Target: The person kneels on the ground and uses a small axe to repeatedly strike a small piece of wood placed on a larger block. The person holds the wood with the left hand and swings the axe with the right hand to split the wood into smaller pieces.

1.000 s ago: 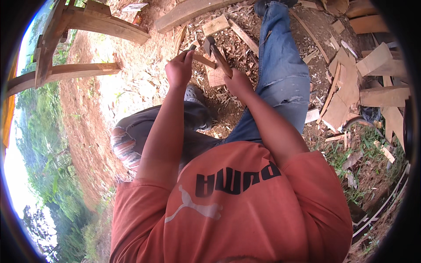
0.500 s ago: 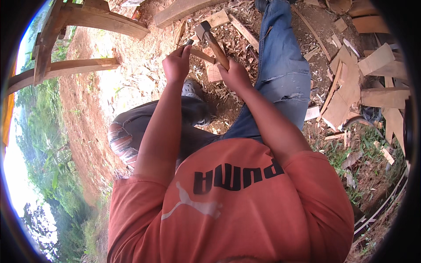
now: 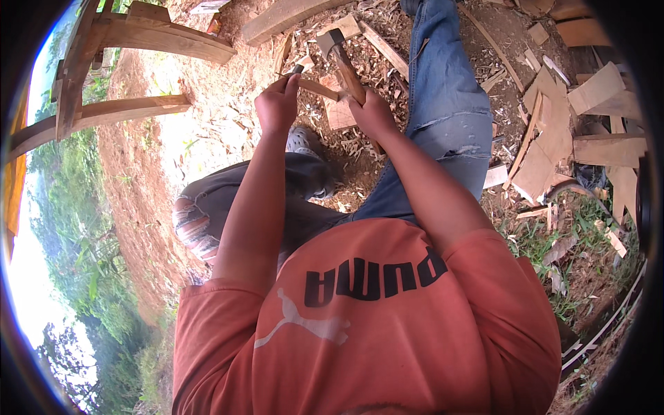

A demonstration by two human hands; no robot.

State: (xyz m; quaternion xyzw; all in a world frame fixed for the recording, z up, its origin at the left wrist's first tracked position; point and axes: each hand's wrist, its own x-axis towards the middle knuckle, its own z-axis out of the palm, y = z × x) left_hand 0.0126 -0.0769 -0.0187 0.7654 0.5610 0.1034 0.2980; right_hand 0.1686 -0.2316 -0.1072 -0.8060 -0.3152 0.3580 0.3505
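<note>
My right hand (image 3: 375,114) is closed round the wooden handle of a hatchet (image 3: 349,75), whose dark metal head points away from me. Part of the handle shows below the hand. Just to the left, my left hand (image 3: 275,107) grips a narrow piece of wood (image 3: 318,88), which slants rightward out of the fingers. Its right end lies by a pale wooden block (image 3: 339,114) on the ground, though contact between them is hard to tell. A small dark tip (image 3: 297,69) shows at my left fingertips; its kind is unclear.
Wood chips surround my outstretched right leg (image 3: 449,104) and bent left leg (image 3: 232,194). A curved timber (image 3: 290,19) lies beyond my hands. Timber framing (image 3: 162,38) stands at the upper left. Offcuts and boards (image 3: 543,149) are heaped at the right.
The hatchet head has shifted slightly to the right and turned, showing more of its flat side. More handle shows below my right hand. My left hand has barely moved.
</note>
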